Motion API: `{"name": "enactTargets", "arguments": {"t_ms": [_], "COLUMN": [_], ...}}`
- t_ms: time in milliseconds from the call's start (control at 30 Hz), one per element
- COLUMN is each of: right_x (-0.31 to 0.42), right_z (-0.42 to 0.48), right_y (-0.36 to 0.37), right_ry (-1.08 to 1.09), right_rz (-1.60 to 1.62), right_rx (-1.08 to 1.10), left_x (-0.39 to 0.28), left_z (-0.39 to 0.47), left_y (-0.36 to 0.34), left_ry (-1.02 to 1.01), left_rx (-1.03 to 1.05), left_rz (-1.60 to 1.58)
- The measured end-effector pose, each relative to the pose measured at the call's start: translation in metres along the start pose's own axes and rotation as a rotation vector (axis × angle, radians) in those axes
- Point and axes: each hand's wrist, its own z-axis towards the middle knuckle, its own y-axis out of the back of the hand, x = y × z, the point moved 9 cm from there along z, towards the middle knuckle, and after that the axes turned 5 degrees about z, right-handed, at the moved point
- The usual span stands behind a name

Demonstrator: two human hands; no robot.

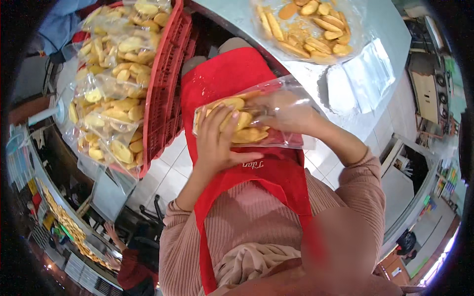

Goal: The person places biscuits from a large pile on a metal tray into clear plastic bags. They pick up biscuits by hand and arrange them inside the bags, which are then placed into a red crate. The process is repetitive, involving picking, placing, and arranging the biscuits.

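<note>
A clear plastic bag [276,138] partly filled with golden-yellow, oval snack pieces [250,135] lies across my lap, over a red apron [229,76]. My left hand [218,140] holds the filled end, its fingers laid over the bag and its thumb spread to the side. The other end opens to the right, where my right hand [285,111] reaches inside the plastic. Motion blurs that hand, and its fingertips are partly hidden among the pieces, so whether it grips any cannot be told.
At my left stands a red plastic crate [163,100] heaped with filled bags [118,81]. On the table [396,22] ahead, a large open bag [259,40] holds more pieces beside a stack of flat plastic bags [370,76]. Another person [135,266] works at a counter, lower left.
</note>
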Motion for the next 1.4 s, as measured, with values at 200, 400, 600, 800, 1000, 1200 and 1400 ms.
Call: {"name": "enactTargets", "arguments": {"t_ms": [200, 400, 600, 800, 1000, 1200, 1400], "right_x": [0.022, -0.137, -0.184, -0.141, 0.101, 0.086, 0.127], "right_z": [0.014, -0.019, -0.038, -0.051, -0.019, 0.062, 0.030], "right_y": [0.048, 0.156, 0.164, 0.193, 0.147, 0.050, 0.106], "right_ry": [0.356, -0.364, -0.293, -0.271, 0.430, 0.301, 0.527], "right_rz": [0.010, -0.451, 0.251, -0.061, -0.391, -0.705, -0.052], "right_rx": [0.302, -0.447, -0.741, -0.854, -0.544, 0.175, -0.312], "left_x": [0.037, 0.086, 0.105, 0.087, 0.078, 0.073, 0.104], "left_z": [0.006, -0.023, -0.043, -0.031, -0.023, -0.020, -0.042], "left_y": [-0.035, -0.002, 0.010, 0.020, 0.012, 0.002, 0.010], "left_ry": [0.350, 0.556, 0.620, 0.466, 0.415, 0.340, 0.440], "left_rx": [0.043, -0.053, -0.128, -0.054, 0.037, 0.086, 0.035], "left_rz": [0.104, -0.283, -0.502, -0.058, 0.040, -0.054, -0.239]}}
